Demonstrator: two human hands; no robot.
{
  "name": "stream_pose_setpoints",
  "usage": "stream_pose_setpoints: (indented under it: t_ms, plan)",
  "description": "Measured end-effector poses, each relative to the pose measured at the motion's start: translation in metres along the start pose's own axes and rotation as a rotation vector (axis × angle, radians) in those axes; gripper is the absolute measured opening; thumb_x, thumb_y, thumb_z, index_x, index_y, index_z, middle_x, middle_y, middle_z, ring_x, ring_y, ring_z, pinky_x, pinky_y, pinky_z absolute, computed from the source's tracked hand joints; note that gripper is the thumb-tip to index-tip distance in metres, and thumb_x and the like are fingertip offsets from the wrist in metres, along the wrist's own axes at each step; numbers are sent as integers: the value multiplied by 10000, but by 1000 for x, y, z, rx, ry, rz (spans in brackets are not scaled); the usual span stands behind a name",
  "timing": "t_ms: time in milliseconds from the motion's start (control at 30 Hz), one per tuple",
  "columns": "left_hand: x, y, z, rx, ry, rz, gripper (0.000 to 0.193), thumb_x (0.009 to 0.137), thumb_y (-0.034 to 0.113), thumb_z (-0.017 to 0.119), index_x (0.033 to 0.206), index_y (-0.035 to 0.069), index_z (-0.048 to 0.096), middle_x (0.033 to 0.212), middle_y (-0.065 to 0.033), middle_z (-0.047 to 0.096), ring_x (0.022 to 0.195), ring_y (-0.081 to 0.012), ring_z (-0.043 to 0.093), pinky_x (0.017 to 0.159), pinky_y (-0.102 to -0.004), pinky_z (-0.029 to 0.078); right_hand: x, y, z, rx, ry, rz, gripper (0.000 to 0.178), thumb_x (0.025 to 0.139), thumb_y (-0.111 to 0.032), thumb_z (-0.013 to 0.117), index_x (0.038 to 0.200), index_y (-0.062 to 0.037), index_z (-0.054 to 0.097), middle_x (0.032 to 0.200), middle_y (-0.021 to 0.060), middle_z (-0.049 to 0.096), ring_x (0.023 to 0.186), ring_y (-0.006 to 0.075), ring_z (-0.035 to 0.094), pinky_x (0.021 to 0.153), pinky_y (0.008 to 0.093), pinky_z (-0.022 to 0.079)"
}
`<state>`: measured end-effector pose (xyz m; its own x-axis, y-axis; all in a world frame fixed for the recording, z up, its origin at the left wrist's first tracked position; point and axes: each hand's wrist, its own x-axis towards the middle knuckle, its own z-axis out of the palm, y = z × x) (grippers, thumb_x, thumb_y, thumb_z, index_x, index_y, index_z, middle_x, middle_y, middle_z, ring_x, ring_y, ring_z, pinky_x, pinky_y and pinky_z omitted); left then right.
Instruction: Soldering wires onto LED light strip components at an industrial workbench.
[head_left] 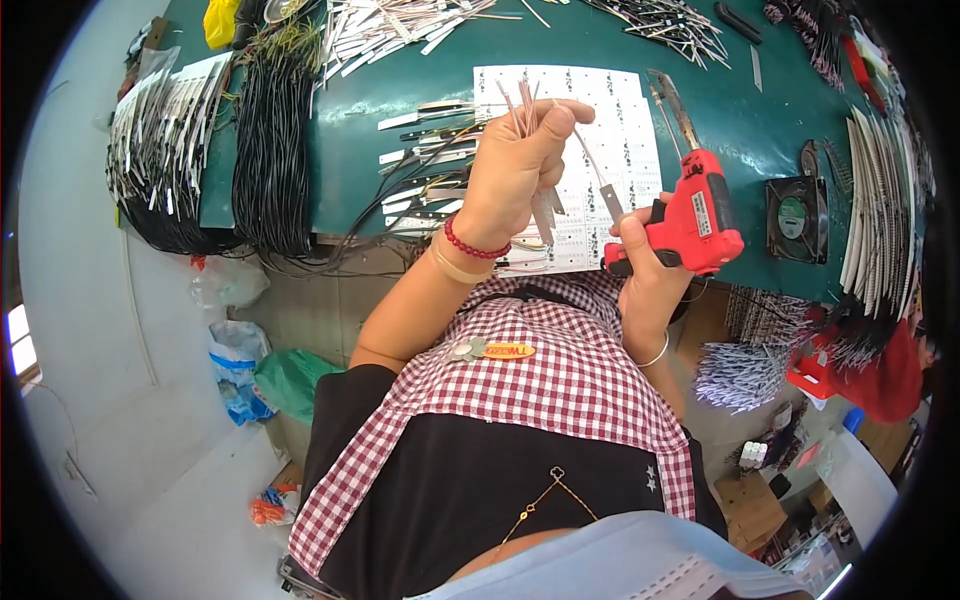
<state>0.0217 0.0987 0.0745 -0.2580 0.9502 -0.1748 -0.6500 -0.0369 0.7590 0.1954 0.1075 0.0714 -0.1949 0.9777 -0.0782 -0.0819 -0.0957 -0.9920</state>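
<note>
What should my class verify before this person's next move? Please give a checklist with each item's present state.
1. Left-hand grip holding the thin wires: ok.
2. Right-hand grip around the red soldering gun: ok.
3. Soldering tip apart from both hands: ok.
4. Soldering tip hot enough: cannot tell; heat does not show.
5. Green table clear just left of the white patterned sheets: not ok; wired strips lie there.

A red-and-white checked apron (540, 385) covers a black top (470, 480). A pale-blue mask (620, 565) shows at five o'clock, red beads (472, 250) toward twelve.
</note>
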Motion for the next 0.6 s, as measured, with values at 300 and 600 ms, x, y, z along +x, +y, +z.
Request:
stream_pose_setpoints:
  t_ms: [300, 600]
  plan:
    - [18, 66, -53, 820, -13, -52, 143, 874, 157, 574, 922, 25, 603, 666, 5, 586, 508, -21, 387, 452, -190, 282, 29, 24, -77, 149, -104, 10, 430, 895, -55, 508, 1294, -1, 355, 1349, 238, 397, 1264, 347, 397, 1038, 501, 348]
    - [74, -4, -67, 1519, -18, 99, 213, 739, 205, 595, 708, -2, 638, 625, -173, 600, 555, -275, 589, 567, -353, 473, 19, 53, -79, 432, -83, 102, 313, 909, -79, 503, 1196, -19, 395, 1398, 257, 317, 1333, 318, 299, 1131, 406, 223]
